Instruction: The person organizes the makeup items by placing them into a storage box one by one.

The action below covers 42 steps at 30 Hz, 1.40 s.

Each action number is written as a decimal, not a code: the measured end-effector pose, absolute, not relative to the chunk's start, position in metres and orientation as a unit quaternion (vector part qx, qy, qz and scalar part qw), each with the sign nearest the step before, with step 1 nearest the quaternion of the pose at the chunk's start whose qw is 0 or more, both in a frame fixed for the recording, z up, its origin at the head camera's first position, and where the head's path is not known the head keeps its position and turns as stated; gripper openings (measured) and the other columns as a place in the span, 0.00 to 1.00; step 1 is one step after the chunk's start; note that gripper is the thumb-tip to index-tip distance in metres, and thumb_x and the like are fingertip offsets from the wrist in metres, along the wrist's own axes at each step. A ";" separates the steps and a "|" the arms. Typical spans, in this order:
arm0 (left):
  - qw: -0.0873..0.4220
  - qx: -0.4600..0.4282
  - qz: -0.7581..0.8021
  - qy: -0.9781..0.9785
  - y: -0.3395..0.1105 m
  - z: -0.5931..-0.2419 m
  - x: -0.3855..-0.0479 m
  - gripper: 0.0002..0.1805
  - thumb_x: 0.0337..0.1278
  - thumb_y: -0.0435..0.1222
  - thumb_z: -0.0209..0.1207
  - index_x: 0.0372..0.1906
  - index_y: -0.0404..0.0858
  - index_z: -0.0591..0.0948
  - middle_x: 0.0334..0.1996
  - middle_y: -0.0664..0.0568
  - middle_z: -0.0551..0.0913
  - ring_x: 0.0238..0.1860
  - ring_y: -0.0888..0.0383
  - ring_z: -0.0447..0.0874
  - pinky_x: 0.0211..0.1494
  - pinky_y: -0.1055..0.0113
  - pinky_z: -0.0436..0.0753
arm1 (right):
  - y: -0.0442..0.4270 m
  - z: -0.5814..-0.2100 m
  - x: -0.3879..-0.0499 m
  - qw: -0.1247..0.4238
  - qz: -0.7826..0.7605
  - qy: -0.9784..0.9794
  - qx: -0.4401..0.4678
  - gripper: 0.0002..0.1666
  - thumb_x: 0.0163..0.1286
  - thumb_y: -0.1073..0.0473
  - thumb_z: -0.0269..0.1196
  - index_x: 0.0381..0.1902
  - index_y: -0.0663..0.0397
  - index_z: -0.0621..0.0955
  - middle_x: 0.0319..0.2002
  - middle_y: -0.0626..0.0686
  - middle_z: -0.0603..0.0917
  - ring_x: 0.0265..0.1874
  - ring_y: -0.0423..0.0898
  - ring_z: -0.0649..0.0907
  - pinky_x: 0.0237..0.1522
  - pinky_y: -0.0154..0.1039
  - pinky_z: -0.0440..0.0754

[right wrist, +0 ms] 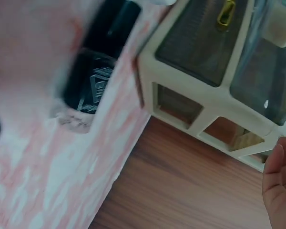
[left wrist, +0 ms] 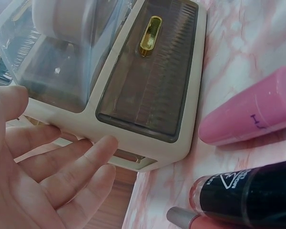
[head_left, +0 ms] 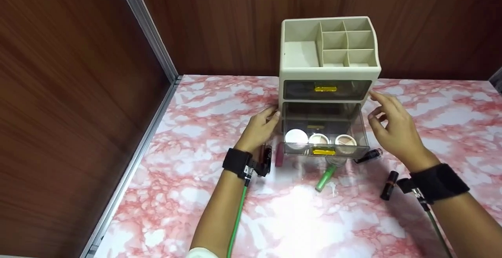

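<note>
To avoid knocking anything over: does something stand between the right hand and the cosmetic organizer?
Nothing visible stands between the right hand and the cosmetic organizer; a black cosmetic tube lies by the open drawer, outside that gap.

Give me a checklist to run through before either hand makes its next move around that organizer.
1. Top drawer shut: ok.
2. Middle drawer shut: not ok; it stands pulled out.
3. Bottom drawer shut: ok, as the left wrist view shows.
4. Round cases inside the middle drawer: ok; three show near its front.
5. Left hand at the left side of the organizer: ok; fingertips rest against it.
6. Right hand touching the organizer's other side: cannot tell; its fingertips are very near, but contact is unclear.
</note>
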<state>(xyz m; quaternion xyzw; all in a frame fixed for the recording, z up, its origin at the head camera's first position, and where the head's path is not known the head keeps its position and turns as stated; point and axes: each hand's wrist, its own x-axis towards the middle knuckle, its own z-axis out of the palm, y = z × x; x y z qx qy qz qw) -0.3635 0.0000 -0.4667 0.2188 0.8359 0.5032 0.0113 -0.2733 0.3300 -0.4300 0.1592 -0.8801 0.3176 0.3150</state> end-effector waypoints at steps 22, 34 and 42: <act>0.015 0.216 0.494 0.842 0.000 -0.468 -0.365 0.25 0.74 0.47 0.47 0.68 0.41 0.72 0.65 0.52 0.73 0.58 0.60 0.76 0.61 0.70 0.71 | 0.332 -0.478 -0.267 0.045 0.242 -0.939 0.241 0.49 0.36 0.56 0.81 0.59 0.63 0.77 0.63 0.68 0.70 0.62 0.66 0.67 0.61 0.61 0.64; 0.016 0.218 0.497 0.840 0.000 -0.468 -0.364 0.25 0.74 0.47 0.48 0.69 0.41 0.71 0.66 0.51 0.72 0.58 0.59 0.76 0.61 0.70 0.71 | 0.321 -0.488 -0.265 0.040 0.212 -0.949 0.229 0.49 0.39 0.43 0.82 0.62 0.43 0.77 0.61 0.57 0.75 0.57 0.64 0.73 0.51 0.70 0.64; 0.016 0.214 0.495 0.842 0.000 -0.470 -0.365 0.25 0.74 0.47 0.48 0.69 0.41 0.71 0.65 0.51 0.73 0.58 0.59 0.76 0.61 0.70 0.71 | 0.316 -0.492 -0.258 0.031 0.206 -0.957 0.202 0.34 0.44 0.42 0.79 0.51 0.39 0.84 0.52 0.57 0.81 0.51 0.63 0.76 0.49 0.69 0.64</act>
